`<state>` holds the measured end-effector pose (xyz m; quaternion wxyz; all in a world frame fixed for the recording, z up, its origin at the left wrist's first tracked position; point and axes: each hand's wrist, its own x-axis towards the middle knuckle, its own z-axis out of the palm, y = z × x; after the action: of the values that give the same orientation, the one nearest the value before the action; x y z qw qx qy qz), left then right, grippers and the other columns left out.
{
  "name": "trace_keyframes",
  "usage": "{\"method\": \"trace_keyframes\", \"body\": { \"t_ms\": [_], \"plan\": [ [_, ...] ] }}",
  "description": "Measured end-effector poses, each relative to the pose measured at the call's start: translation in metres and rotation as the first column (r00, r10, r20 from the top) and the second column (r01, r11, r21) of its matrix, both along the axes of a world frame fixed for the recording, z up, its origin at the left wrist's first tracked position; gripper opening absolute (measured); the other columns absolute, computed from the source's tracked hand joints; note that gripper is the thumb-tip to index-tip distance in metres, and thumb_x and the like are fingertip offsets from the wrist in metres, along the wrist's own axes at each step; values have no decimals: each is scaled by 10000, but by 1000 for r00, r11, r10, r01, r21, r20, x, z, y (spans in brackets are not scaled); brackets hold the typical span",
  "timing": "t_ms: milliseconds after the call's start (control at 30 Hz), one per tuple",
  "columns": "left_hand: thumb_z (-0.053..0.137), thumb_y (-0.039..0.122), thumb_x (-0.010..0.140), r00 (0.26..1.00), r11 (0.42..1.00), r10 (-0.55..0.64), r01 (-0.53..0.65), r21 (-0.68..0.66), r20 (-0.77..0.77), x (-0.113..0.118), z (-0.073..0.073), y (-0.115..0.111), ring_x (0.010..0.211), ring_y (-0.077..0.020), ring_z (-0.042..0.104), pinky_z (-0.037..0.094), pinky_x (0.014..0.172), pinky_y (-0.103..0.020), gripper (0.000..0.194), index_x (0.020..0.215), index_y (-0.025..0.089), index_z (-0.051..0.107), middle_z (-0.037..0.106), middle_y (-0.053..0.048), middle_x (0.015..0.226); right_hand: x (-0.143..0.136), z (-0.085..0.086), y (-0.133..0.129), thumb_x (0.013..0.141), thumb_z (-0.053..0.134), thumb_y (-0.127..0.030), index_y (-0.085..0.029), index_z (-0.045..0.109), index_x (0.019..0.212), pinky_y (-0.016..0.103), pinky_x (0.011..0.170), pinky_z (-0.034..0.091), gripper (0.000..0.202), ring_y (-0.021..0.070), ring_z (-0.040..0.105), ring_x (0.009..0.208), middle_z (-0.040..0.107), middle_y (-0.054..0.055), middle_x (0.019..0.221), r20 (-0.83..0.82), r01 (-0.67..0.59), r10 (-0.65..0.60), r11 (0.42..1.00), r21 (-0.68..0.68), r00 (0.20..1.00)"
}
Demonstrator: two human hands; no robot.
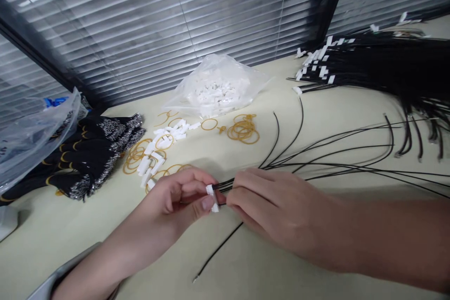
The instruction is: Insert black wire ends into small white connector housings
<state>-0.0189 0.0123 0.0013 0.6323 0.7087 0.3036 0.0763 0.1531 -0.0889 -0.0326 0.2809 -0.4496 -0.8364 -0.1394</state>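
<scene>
My left hand (186,199) pinches a white plastic connector housing (212,198) between thumb and fingers. Several black wires (225,184) run into the housing from its right side. Just right of it, my right hand (270,201) is closed around the black wires, its fingertips mostly hidden behind the knuckles. Beyond that hand the wires fan out to the right across the table. One loose wire (218,247) passes below the hands and ends in a small metal terminal at the lower left.
A clear bag of white connectors (218,91) stands by the window blinds. Loose white housings (151,159) and yellow rubber bands (243,130) lie left and centre. Bundled black wires with metal terminals (94,150) rest at left; a large black wire pile (379,63) lies at right.
</scene>
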Motion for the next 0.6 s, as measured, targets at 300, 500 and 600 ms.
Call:
{"method": "trace_keyframes", "body": {
  "t_ms": [300, 500, 600],
  "plan": [
    [589, 224, 814, 998, 999, 41, -40, -35, 36, 5, 0, -5, 714, -96, 534, 411, 669, -194, 67, 875, 204, 568, 631, 31, 740, 0, 5, 0, 786, 448, -13, -74, 593, 821, 274, 545, 422, 161, 161, 473, 687, 530, 82, 756, -95, -16, 7, 996, -86, 995],
    [584, 224, 822, 998, 999, 43, -42, -18, 54, 3, 2, -2, 691, -90, 531, 407, 635, -180, 59, 868, 196, 559, 625, 23, 745, -3, 13, -4, 874, 367, -119, -171, 569, 734, 212, 507, 379, 251, 116, 474, 665, 541, 28, 772, -198, 128, -115, 990, 51, 973],
    [590, 226, 817, 995, 996, 84, -84, -13, 61, 2, 1, -1, 701, -96, 532, 407, 638, -182, 78, 881, 201, 553, 628, 19, 756, -7, 13, -4, 861, 445, -172, -187, 493, 688, 186, 377, 276, 181, 75, 425, 538, 482, -40, 640, -207, 174, -191, 980, -98, 959]
  ]
}}
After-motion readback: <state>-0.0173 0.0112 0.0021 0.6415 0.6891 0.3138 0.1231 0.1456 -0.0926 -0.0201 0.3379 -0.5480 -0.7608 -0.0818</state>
